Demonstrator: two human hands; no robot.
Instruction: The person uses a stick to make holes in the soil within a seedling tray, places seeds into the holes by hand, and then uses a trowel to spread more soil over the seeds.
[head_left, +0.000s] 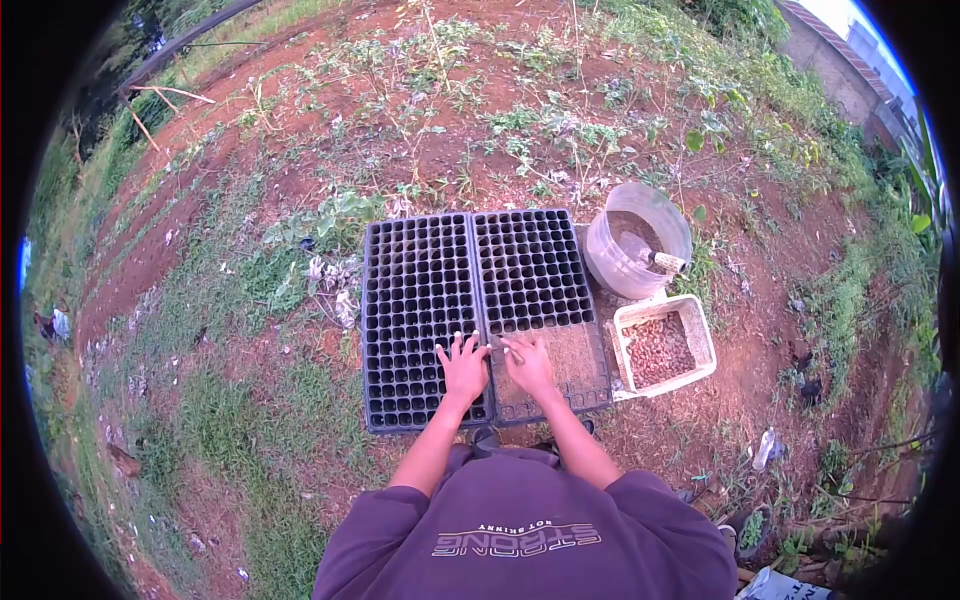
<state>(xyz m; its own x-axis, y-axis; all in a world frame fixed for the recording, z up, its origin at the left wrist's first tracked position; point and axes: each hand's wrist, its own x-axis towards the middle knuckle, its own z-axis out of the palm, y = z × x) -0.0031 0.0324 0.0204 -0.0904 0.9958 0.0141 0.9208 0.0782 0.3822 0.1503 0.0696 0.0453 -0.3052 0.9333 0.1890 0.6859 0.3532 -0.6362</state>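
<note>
Two black seedling trays lie side by side in front of me. The left tray (415,290) shows dark, hollow cells. In the right tray (530,265) the far cells are hollow, while brown, grainy growing medium (570,360) covers the near part. My left hand (465,372) rests over the left tray near the shared edge, its fingers spread. Just across that edge, my right hand (529,368) is over the medium with fingers bent together toward the left hand. Whatever its fingertips may hold is too small to make out.
Right of the trays stands a translucent plastic bucket (612,255) with a pale-topped object (666,262) inside. Nearer me, a cream rectangular tub (706,350) holds reddish-brown seeds or nuts (660,350). Weeds and red soil surround everything; a plastic bottle (765,449) lies at right.
</note>
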